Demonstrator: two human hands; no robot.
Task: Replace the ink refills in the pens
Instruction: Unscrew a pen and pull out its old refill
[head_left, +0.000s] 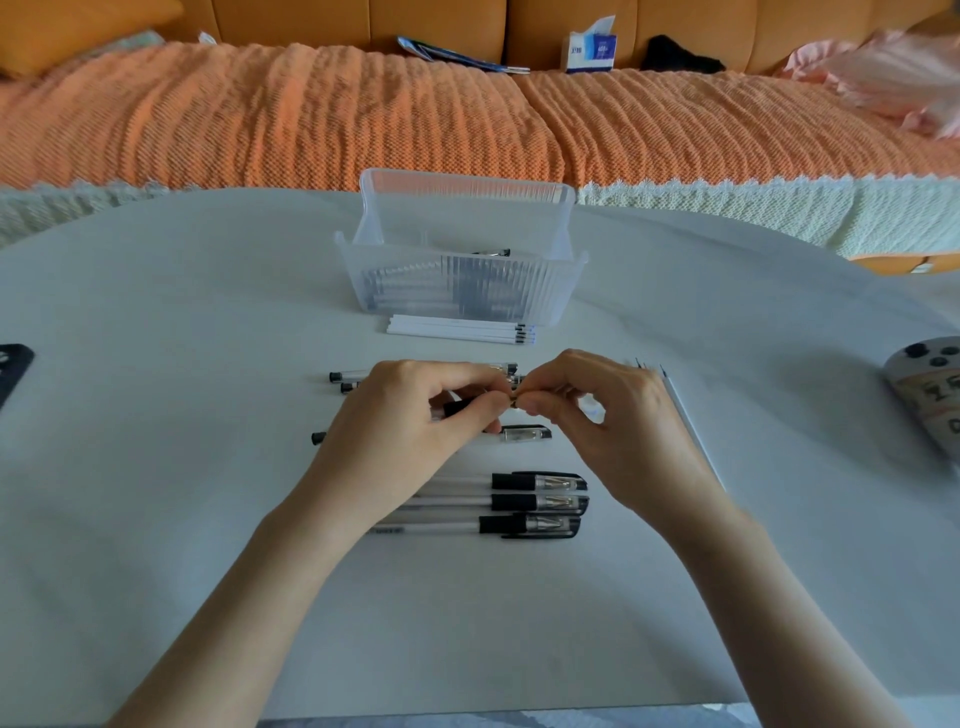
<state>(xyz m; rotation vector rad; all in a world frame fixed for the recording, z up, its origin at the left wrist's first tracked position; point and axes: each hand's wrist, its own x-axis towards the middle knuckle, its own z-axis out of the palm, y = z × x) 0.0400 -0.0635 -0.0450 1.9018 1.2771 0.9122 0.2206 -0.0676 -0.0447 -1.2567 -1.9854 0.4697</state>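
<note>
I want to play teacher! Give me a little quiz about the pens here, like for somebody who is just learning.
1. True or false: the white refills lie inside the clear box.
2. How many capped pens lie in the row nearest the person?
3. What are the left hand and right hand doing?
A) holding one pen between them
B) lying flat and idle
C) lifting the box

Key
1. False: they lie on the table, just in front of the box.
2. Three.
3. A.
</note>
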